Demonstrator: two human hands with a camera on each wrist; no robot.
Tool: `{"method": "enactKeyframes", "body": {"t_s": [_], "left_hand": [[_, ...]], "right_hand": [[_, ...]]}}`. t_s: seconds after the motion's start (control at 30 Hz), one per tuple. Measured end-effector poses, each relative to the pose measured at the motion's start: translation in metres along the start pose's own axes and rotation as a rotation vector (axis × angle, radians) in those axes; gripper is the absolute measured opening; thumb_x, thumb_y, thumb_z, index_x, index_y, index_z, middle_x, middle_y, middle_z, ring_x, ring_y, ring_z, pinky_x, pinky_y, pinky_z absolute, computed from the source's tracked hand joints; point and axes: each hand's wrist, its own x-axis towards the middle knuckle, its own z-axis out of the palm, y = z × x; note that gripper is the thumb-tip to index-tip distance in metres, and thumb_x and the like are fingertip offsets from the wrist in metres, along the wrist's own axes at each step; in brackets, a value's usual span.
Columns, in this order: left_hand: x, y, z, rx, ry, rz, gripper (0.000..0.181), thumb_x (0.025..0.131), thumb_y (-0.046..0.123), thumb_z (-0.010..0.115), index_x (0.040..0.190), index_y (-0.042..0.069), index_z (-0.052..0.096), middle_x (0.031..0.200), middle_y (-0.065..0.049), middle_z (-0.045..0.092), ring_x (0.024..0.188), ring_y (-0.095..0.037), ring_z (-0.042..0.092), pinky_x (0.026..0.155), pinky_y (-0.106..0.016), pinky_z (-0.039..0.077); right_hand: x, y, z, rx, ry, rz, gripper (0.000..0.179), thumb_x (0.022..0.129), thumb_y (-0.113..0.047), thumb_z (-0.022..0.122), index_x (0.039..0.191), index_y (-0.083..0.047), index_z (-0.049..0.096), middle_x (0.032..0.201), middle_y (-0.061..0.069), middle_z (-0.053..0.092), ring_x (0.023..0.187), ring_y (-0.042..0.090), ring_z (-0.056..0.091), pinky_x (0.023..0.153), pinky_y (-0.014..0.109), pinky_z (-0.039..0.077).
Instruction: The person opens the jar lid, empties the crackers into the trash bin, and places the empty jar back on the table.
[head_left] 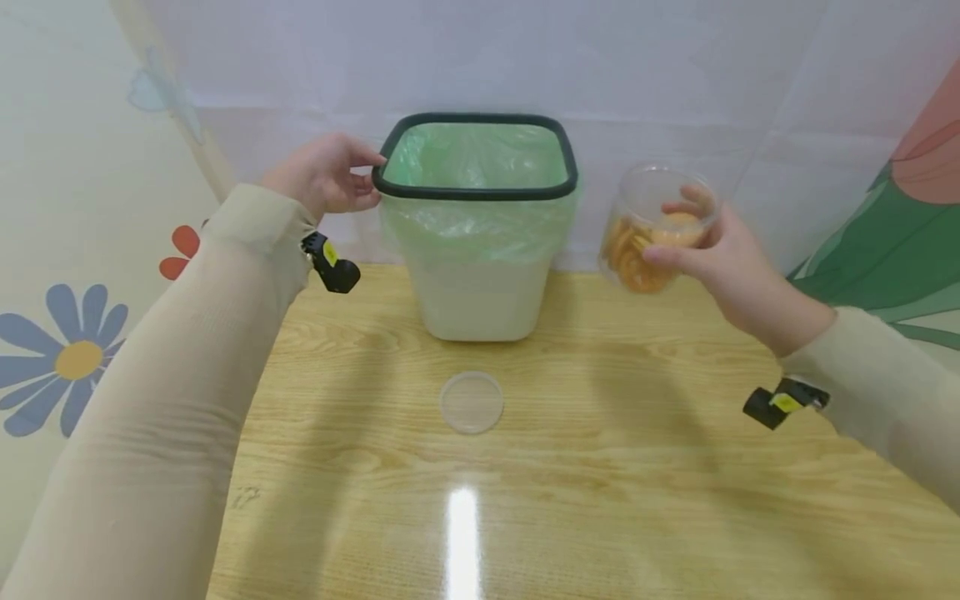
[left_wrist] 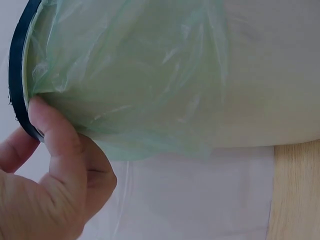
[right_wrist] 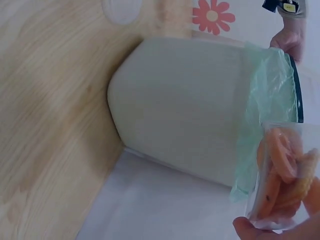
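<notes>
A pale trash bin (head_left: 480, 296) with a black rim (head_left: 474, 194) stands upright on the table, lined with a thin green plastic bag (head_left: 480, 225) folded over its edge. My left hand (head_left: 330, 175) pinches the rim at its left side; in the left wrist view the thumb (left_wrist: 57, 125) lies over the liner. To the right of the bin, my right hand (head_left: 731, 258) holds a clear lidless plastic jar (head_left: 660, 179) in the air, slightly tilted. Curled orange pieces (right_wrist: 282, 160), one with a ridged edge, lie inside the jar; their exact kind is unclear.
A round clear lid (head_left: 471, 403) lies flat on the wooden table (head_left: 540, 500) in front of the bin. A white sheet (head_left: 675, 83) hangs behind. Flower-patterned cloth (head_left: 78, 358) borders the left side, and more printed cloth (head_left: 900, 225) the right.
</notes>
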Motion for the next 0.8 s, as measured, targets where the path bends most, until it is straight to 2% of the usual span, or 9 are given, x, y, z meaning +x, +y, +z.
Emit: {"method": "enactKeyframes", "body": {"t_s": [0.13, 0.27, 0.37, 0.53, 0.67, 0.8], "left_hand": [[0.0, 0.002, 0.002, -0.051, 0.028, -0.031, 0.015, 0.103, 0.009, 0.053, 0.116, 0.013, 0.06, 0.107, -0.004, 0.049, 0.088, -0.014, 0.053, 0.065, -0.028, 0.05], [-0.001, 0.001, 0.005, -0.055, 0.043, -0.037, 0.02, 0.102, 0.007, 0.052, 0.12, 0.016, 0.058, 0.11, -0.004, 0.049, 0.09, -0.014, 0.052, 0.064, -0.028, 0.049], [-0.003, 0.0, 0.006, -0.048, 0.051, -0.02, 0.023, 0.101, 0.006, 0.053, 0.121, 0.018, 0.055, 0.113, -0.004, 0.051, 0.093, -0.014, 0.051, 0.063, -0.028, 0.047], [-0.004, -0.002, 0.005, -0.032, 0.045, 0.001, 0.021, 0.102, 0.008, 0.055, 0.121, 0.016, 0.059, 0.12, -0.003, 0.049, 0.097, -0.012, 0.052, 0.063, -0.027, 0.048], [-0.005, -0.003, 0.004, -0.015, 0.044, -0.001, 0.022, 0.102, 0.01, 0.057, 0.123, 0.017, 0.061, 0.119, -0.004, 0.049, 0.094, -0.012, 0.053, 0.063, -0.027, 0.049], [-0.005, -0.004, 0.005, -0.029, 0.039, -0.018, 0.022, 0.102, 0.01, 0.057, 0.123, 0.017, 0.06, 0.119, -0.006, 0.05, 0.093, -0.013, 0.054, 0.062, -0.027, 0.048]], "right_hand": [[0.007, -0.004, -0.001, 0.028, 0.02, -0.017, 0.093, 0.095, -0.013, 0.07, 0.162, -0.012, 0.005, 0.161, 0.015, 0.023, 0.113, 0.007, 0.056, 0.085, 0.012, 0.051], [0.015, -0.007, -0.001, 0.04, 0.034, -0.022, 0.093, 0.094, -0.012, 0.071, 0.161, -0.011, 0.006, 0.159, 0.017, 0.024, 0.109, 0.007, 0.057, 0.084, 0.013, 0.052], [0.021, -0.01, -0.001, 0.029, 0.048, -0.021, 0.092, 0.094, -0.013, 0.071, 0.161, -0.01, 0.008, 0.158, 0.017, 0.025, 0.112, 0.009, 0.054, 0.084, 0.013, 0.052], [0.032, -0.016, 0.001, 0.014, 0.062, -0.003, 0.094, 0.094, -0.016, 0.071, 0.162, -0.012, 0.006, 0.161, 0.014, 0.024, 0.122, 0.015, 0.051, 0.085, 0.013, 0.052], [0.04, -0.022, 0.001, 0.041, 0.076, 0.013, 0.096, 0.093, -0.016, 0.073, 0.162, -0.015, 0.006, 0.163, 0.011, 0.023, 0.134, 0.024, 0.044, 0.083, 0.011, 0.051], [0.046, -0.029, 0.0, 0.053, 0.101, 0.027, 0.097, 0.092, -0.014, 0.074, 0.162, -0.016, 0.006, 0.164, 0.01, 0.023, 0.14, 0.027, 0.039, 0.083, 0.01, 0.051]]}}
